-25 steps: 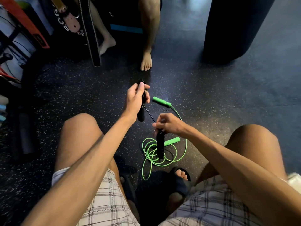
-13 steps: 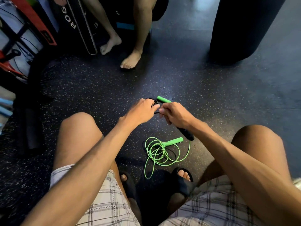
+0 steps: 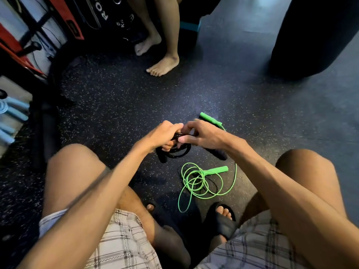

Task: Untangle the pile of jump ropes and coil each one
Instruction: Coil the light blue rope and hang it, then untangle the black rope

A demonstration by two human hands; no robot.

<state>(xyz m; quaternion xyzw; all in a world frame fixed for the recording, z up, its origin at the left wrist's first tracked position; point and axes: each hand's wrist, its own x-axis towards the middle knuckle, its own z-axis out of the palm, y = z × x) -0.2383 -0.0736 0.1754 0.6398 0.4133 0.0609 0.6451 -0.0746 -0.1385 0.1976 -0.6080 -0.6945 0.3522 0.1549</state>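
A black jump rope (image 3: 179, 151) hangs in small loops between my hands, above the speckled floor. My left hand (image 3: 165, 133) grips the coiled loops, and one black handle (image 3: 162, 156) sticks out below it. My right hand (image 3: 202, 133) pinches the same coil from the right, with the other black handle (image 3: 218, 153) pointing down-right under its palm. A green jump rope (image 3: 196, 181) lies loosely looped on the floor between my knees. One green handle (image 3: 216, 170) rests on its loops, the other green handle (image 3: 210, 119) lies just beyond my right hand.
Another person's bare feet (image 3: 164, 65) stand on the floor ahead. A black punching bag (image 3: 310, 33) rises at the right. Red and black gym gear (image 3: 58, 22) and light blue handles (image 3: 11, 113) crowd the left edge. My sandalled feet (image 3: 221, 216) sit near the green rope.
My hands came together from apart. The stretched black cord is now wound into small loops held between them, and both black handles have swung down beneath my hands.
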